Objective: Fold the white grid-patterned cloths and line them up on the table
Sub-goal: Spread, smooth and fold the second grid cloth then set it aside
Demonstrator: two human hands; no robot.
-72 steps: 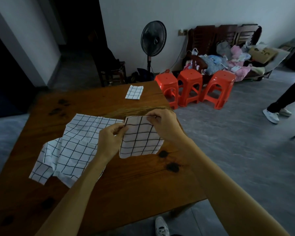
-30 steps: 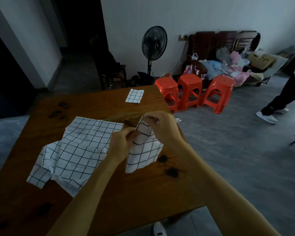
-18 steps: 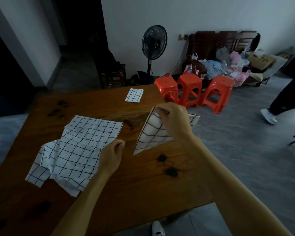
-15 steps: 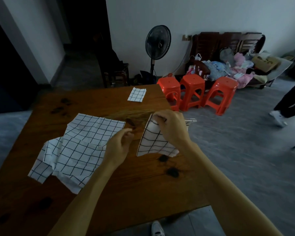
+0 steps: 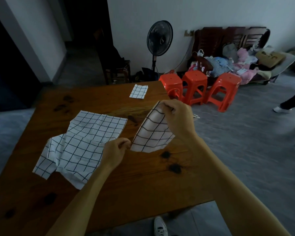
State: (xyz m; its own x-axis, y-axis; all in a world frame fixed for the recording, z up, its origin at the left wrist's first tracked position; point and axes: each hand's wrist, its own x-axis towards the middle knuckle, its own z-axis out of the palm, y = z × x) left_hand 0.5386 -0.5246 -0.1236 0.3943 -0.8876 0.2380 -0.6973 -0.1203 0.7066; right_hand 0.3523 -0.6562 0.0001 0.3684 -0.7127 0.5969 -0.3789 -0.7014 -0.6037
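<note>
Since half a second ago, left hand back at the lower left corner of the cloth in work, fingers closed in a pinch on or right at that corner, whereas a moment earlier hanging free beside it; right hand higher than before, clamped on the upper edge, so the piece now stretched slantwise just above the desk. Judged by its small size and doubled look, already folded at least once, with one more fold or a squaring-up likely left before setting down. Nearest on the left, flat on the desk: a rumpled heap of unfolded cloths, at least two overlapping, exact count not clear, none touched yet. Farther off, near the far edge of the desk, one small folded cloth lying neat and alone, well apart from everything else, apparently the first of the row. So roughly: one done, one in hand, the heap to come, and no real line formed so far. Beyond the desk, three red stools on the floor and a standing fan by the wall, no part of the job
</note>
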